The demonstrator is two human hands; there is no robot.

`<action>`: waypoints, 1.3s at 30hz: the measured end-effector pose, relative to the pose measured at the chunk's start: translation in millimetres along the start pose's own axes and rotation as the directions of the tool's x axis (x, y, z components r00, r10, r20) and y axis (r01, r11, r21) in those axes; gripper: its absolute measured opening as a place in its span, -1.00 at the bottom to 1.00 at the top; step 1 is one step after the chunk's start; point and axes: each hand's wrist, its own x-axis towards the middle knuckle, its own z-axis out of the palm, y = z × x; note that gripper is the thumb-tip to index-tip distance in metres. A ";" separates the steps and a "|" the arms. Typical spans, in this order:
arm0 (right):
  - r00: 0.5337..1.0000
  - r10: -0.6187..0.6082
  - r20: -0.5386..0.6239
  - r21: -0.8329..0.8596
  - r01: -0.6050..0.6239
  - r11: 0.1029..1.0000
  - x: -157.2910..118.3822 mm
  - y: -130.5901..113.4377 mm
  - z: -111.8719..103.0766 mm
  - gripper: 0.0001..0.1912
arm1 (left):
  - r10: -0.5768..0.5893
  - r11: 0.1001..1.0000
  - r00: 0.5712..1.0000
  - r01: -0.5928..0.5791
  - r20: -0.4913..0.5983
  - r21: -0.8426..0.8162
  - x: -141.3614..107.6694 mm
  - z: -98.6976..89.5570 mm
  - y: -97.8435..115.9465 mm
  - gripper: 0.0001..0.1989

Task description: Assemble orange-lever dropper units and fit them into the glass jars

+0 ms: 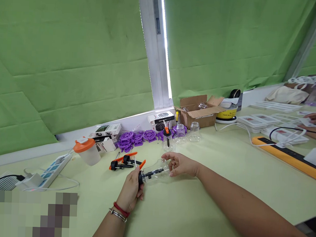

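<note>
Bottle (158, 164), clear and tipped sideways, lies between both hands over the table (191, 213) — left hand (131, 189) clamped round its black cap (140, 178), right hand (181, 164) cupped at its base, grip hard to tell. Black-and-orange tops (117, 165) lie just beyond.

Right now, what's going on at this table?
A person holds a clear bottle on its side. The left hand grips its black top; the right hand cups its base. More black tops with orange handles lie nearby. Behind stand bottles without tops and one capped bottle.
</note>
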 end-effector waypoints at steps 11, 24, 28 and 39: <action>0.995 0.085 -0.045 0.062 -0.082 0.995 0.9 -0.3 5.4 -0.35 | -0.016 1.000 1.000 0.016 -0.012 0.014 0.4 -0.1 0.2 -0.48; 0.988 0.150 -0.044 0.005 -0.150 0.989 3.4 -1.0 9.1 -0.61 | 0.005 1.000 1.000 -0.005 -0.002 0.009 -2.3 2.5 0.8 -0.48; 0.986 0.153 -0.062 -0.005 -0.153 0.988 4.6 -2.8 12.9 -0.59 | -0.001 1.000 1.000 0.001 -0.003 -0.001 -3.3 2.7 2.2 -0.48; 0.990 -0.139 -0.031 -0.261 0.126 0.957 -1.9 -7.3 11.8 0.01 | -0.013 0.997 1.000 0.015 0.020 -0.076 2.7 -4.9 0.7 -0.46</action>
